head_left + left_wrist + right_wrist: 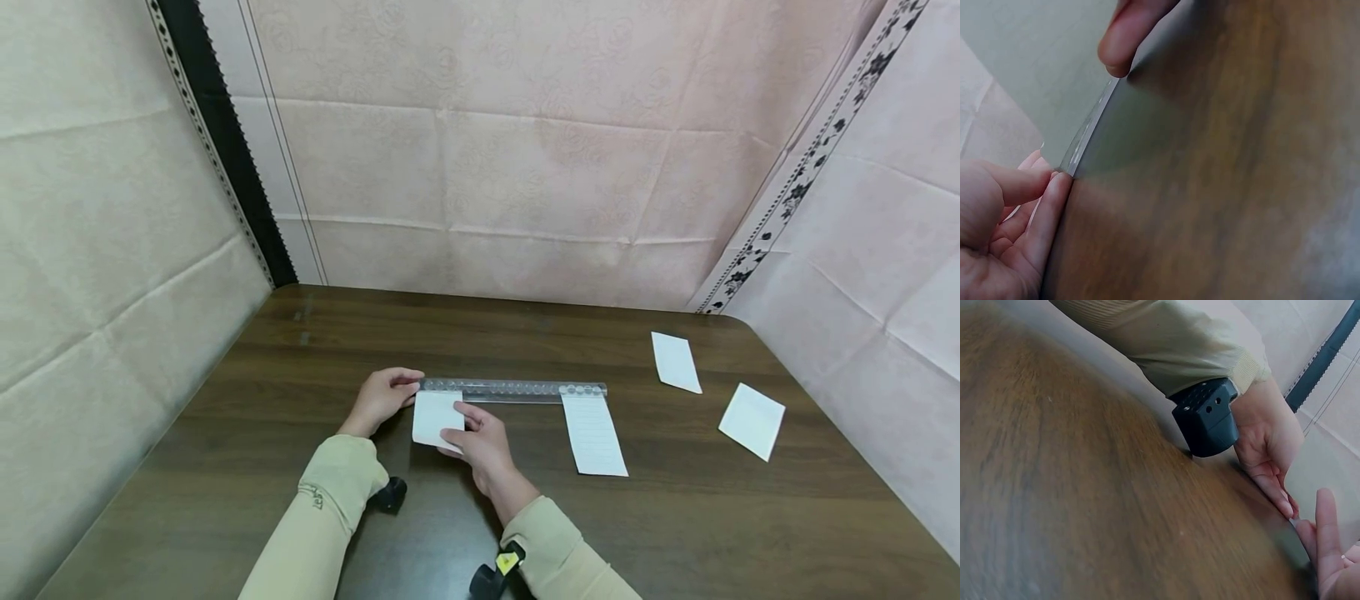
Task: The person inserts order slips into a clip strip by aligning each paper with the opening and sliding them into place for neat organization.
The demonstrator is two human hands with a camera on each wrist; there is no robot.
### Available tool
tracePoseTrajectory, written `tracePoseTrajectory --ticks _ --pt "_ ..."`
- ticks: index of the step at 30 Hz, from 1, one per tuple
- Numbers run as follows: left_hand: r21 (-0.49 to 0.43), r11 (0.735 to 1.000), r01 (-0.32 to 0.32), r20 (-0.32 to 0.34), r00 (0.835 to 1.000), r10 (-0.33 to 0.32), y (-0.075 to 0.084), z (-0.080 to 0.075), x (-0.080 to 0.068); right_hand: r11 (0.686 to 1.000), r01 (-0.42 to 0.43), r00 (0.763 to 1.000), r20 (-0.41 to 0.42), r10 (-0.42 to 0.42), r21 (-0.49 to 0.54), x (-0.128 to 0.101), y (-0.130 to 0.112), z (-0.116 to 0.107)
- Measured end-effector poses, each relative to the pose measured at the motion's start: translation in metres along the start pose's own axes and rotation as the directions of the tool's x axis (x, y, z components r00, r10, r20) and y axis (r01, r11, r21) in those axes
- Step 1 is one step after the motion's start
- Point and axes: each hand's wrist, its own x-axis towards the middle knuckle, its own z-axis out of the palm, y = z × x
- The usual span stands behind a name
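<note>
In the head view, my left hand [381,402] pinches the left end of a clear plastic ruler [517,389] lying crosswise on the table. A small white paper [433,417] is held between the thumb and fingers of my right hand [480,442], its top edge along the ruler near that end. In the left wrist view, the left hand [1016,219] has thumb and finger together at the edge. The right wrist view shows the left hand [1269,447] close to the right hand [1332,556]. A lined paper strip [595,433] meets the ruler near its right end.
Two more white papers, one farther back [677,362] and one nearer [752,422], lie to the right on the brown wooden table [262,475]. Pale patterned cloth [487,167] hangs behind and on both sides. Black wrist cameras are strapped to both sleeves.
</note>
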Motion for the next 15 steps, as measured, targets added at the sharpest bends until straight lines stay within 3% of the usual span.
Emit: tracePoseTrajectory --ticks 15 --pt "-0.02 1.0 0.021 -0.003 1.0 -0.022 0.0025 -0.0003 -0.0007 1.0 0.009 1.0 0.007 -0.009 0.017 0.0034 -0.0018 -0.0029"
